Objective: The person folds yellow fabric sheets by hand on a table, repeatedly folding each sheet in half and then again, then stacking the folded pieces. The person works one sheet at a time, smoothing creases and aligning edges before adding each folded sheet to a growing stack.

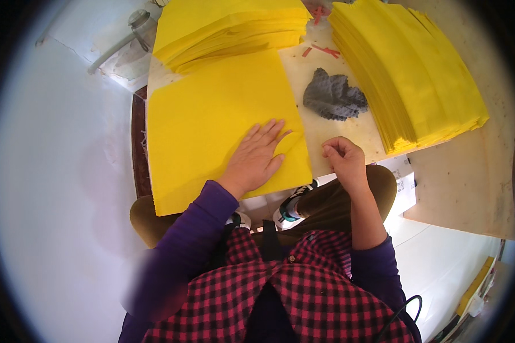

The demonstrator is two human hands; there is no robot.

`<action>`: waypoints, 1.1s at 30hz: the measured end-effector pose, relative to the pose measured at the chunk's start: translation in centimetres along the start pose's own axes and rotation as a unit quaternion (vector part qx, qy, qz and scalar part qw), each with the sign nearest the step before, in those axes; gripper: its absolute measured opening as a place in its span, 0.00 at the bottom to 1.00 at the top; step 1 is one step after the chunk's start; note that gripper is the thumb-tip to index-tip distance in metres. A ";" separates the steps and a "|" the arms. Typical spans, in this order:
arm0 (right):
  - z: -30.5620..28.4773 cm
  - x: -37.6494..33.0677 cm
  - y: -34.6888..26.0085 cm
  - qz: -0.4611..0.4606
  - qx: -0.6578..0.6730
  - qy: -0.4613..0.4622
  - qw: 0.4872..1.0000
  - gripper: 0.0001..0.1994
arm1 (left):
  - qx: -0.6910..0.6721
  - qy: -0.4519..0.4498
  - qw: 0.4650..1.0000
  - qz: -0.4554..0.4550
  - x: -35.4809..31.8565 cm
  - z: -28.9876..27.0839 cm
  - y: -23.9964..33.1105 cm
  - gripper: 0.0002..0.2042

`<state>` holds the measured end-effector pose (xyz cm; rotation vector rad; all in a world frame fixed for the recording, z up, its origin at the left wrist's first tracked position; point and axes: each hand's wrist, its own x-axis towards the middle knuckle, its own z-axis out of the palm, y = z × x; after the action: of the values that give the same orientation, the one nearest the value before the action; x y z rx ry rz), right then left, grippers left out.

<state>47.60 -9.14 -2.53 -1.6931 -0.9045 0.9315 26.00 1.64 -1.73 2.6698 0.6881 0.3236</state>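
My left hand (254, 157) lies flat with fingers spread on a yellow fabric-like sheet (212, 120) at the table's near edge. Beside that hand, the sheet's right part is creased, with a fold (290, 150) rising near the fingertips. To the right of the sheet, my right hand (344, 160) hovers at the table edge, apart from the yellow material. Its fingers are curled and the thumb meets the forefinger; anything pinched there is too small to make out. A crumpled dark grey cloth (333, 96) rests on the wood just beyond it.
Thick stacks of yellow sheets stand at the back left (229, 28) and on the right (409, 80). Red strips (325, 51) lie between them on the wooden table (316, 134). A clear jar (142, 26) stands at the far left. My knees are under the near edge.
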 end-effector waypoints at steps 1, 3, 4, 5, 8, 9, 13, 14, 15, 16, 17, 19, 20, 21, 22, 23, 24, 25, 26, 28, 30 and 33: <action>-0.3 0.2 0.2 -0.010 -0.011 0.022 1.000 0.05 | 0.003 -0.003 1.000 0.000 0.0 0.0 0.0 0.28; -0.9 1.0 0.3 -0.030 -0.054 0.043 0.997 0.05 | 0.007 -0.006 1.000 0.002 -0.1 -0.1 -0.1 0.28; -1.1 1.5 0.2 -0.021 -0.067 0.053 0.996 0.05 | 0.010 -0.006 1.000 0.003 -0.1 -0.1 -0.1 0.28; -1.1 2.1 0.0 -0.075 -0.100 0.073 0.989 0.06 | 0.013 -0.005 1.000 0.004 -0.1 -0.1 -0.1 0.28; -0.8 3.8 -0.8 -0.148 -0.195 0.120 0.962 0.07 | 0.011 -0.005 1.000 0.002 -0.1 -0.1 -0.1 0.28; -0.8 4.4 -1.1 -0.153 -0.240 0.128 0.950 0.08 | 0.010 -0.005 1.000 0.002 -0.2 0.0 -0.1 0.28; -0.3 7.2 -1.6 -0.124 -0.341 0.117 0.924 0.11 | 0.010 -0.003 1.000 0.004 -0.2 0.0 -0.2 0.28; -0.1 7.8 -1.5 -0.123 -0.347 0.117 0.922 0.11 | 0.010 -0.003 1.000 0.005 -0.2 0.0 -0.2 0.28; 0.1 8.4 -1.4 -0.123 -0.353 0.119 0.920 0.11 | 0.013 -0.005 1.000 0.004 -0.2 -0.1 -0.2 0.28; 0.1 8.7 -1.3 -0.095 -0.365 0.117 0.919 0.11 | 0.015 -0.007 1.000 0.004 -0.2 -0.1 -0.2 0.28; -0.1 8.8 -1.2 -0.107 -0.311 0.112 0.938 0.10 | 0.017 -0.009 1.000 0.002 -0.2 0.0 -0.2 0.28; -0.6 8.8 -1.1 -0.077 -0.211 0.094 0.970 0.08 | 0.009 -0.003 1.000 0.002 -0.2 0.0 -0.2 0.28; -0.8 8.4 -1.1 -0.089 -0.172 0.086 0.977 0.07 | 0.003 -0.004 1.000 0.000 -0.2 0.0 -0.2 0.28; -0.9 7.6 -1.0 -0.101 -0.132 0.077 0.983 0.06 | 0.005 0.002 1.000 0.004 -0.2 0.0 -0.2 0.28; -0.8 6.7 -0.8 -0.121 -0.081 0.061 0.987 0.05 | 0.006 0.003 1.000 0.006 -0.2 0.0 -0.3 0.28; -0.9 5.8 -0.8 -0.108 -0.078 0.028 0.991 0.04 | 0.006 0.003 1.000 0.007 -0.2 0.1 -0.3 0.28; -1.0 4.7 -0.7 -0.102 -0.063 -0.012 0.993 0.04 | 0.006 0.003 1.000 0.005 -0.2 0.1 -0.3 0.28; -1.1 3.7 -0.7 -0.067 -0.051 -0.045 0.995 0.05 | 0.006 0.001 1.000 0.004 -0.2 0.1 -0.3 0.29; -1.2 2.6 -0.8 -0.095 -0.067 -0.085 0.990 0.07 | 0.007 -0.001 1.000 0.003 -0.1 0.1 -0.3 0.29; -1.6 0.8 -1.0 -0.104 -0.091 -0.161 0.977 0.11 | 0.001 -0.004 1.000 0.002 -0.1 0.1 -0.3 0.28; -1.2 -0.2 -1.1 -0.100 -0.107 -0.177 0.973 0.14 | -0.002 -0.006 1.000 0.002 -0.1 0.1 -0.3 0.28; -0.5 -0.3 -1.3 -0.118 -0.125 -0.190 0.967 0.14 | -0.006 0.005 1.000 0.007 -0.1 0.0 -0.2 0.26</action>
<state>47.74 -9.23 -1.12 -1.5906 -1.5006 1.0301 25.80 1.73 -1.86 2.6651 0.6695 0.3430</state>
